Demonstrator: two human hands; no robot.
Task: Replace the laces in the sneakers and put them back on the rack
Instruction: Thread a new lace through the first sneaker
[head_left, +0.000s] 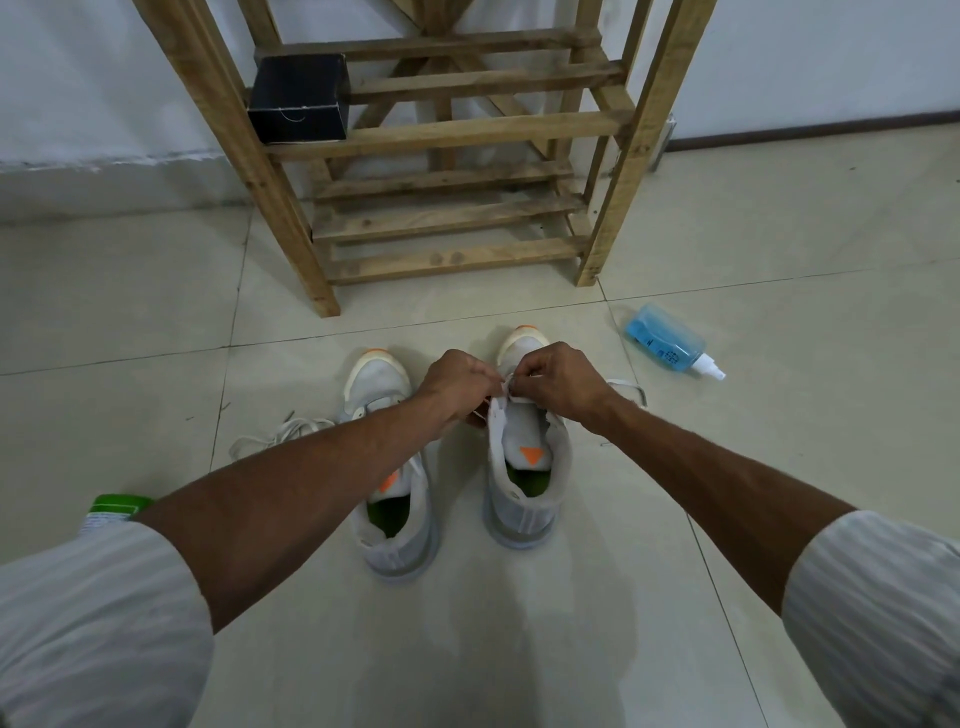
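Observation:
Two white sneakers with orange tabs and green insoles stand side by side on the tiled floor, toes toward the rack. Over the right sneaker (524, 488), my left hand (454, 384) and my right hand (550, 382) meet above the eyelets, each pinching the white lace (508, 387). A free end of that lace (631, 389) trails right of the shoe. The left sneaker (387, 499) lies partly under my left forearm, with a loose white lace (280, 434) on the floor to its left. The wooden rack (447, 171) stands just beyond.
A black box (298, 98) sits on the left end of an upper rack shelf. A blue spray bottle (670, 345) lies on the floor at the right. A green-capped white container (111, 512) shows behind my left sleeve. A white wall backs the rack.

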